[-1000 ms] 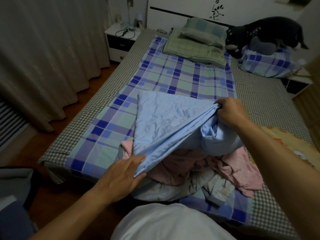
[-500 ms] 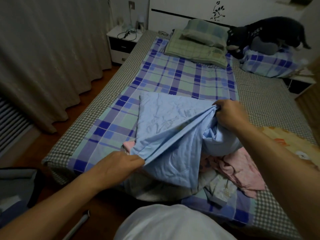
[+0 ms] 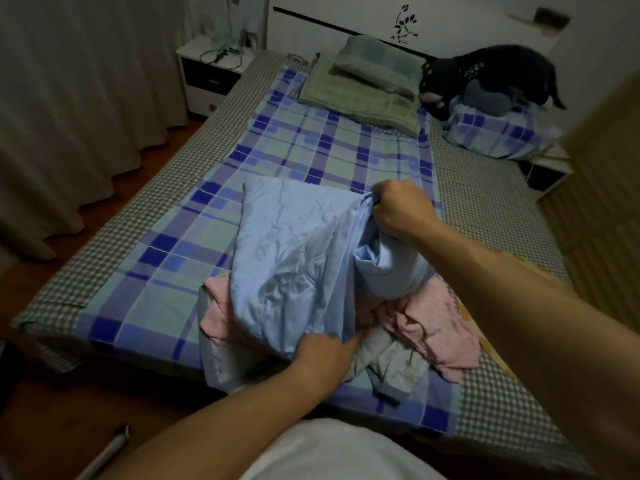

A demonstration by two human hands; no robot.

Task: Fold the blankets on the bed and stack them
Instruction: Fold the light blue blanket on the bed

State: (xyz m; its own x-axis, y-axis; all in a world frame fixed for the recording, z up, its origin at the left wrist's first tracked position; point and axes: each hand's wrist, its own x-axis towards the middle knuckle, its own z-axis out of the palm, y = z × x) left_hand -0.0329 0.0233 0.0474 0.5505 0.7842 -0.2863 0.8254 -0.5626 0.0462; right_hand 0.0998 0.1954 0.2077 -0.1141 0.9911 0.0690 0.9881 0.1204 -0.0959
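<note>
Here, both hands grip a light blue blanket (image 3: 294,244) on the bed (image 3: 485,188). The left hand (image 3: 325,355) pinches its near edge, the right hand (image 3: 401,209) clutches its far corner. A crumpled pink blanket (image 3: 436,327) lies underneath.

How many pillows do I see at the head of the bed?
2. The green checked pillow lies on a folded green cloth by the headboard; the blue plaid pillow lies to its right, under a dark plush toy. Others may be hidden.
</note>
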